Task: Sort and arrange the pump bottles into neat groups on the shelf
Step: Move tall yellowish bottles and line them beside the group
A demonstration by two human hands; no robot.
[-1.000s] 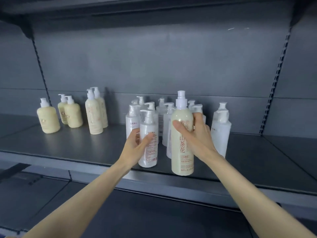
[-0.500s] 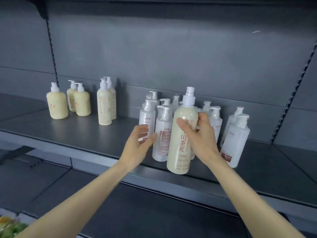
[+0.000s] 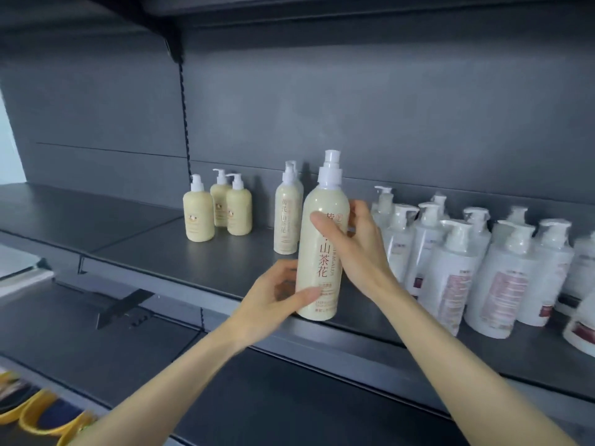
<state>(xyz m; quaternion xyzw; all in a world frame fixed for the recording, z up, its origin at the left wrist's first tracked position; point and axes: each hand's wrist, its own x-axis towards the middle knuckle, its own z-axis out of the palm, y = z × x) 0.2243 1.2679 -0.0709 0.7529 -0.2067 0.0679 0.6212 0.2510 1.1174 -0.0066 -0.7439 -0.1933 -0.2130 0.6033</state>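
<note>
Tall cream bottle (image 3: 323,252) upright at the shelf (image 3: 193,265) front edge, between the matching pair (image 3: 286,220) and the white bottles (image 3: 450,272). Right hand (image 3: 357,249) fingers wrapped round its upper body, left hand (image 3: 273,294) gripping the base. Carry low, set it just beside the pair, label forward.

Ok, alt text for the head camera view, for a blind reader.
Two hands hold a tall cream bottle upright at the front of a dark shelf, right hand at its middle, left hand near its base. Two matching bottles and three short ones stand to its left; white bottles crowd the right.
</note>
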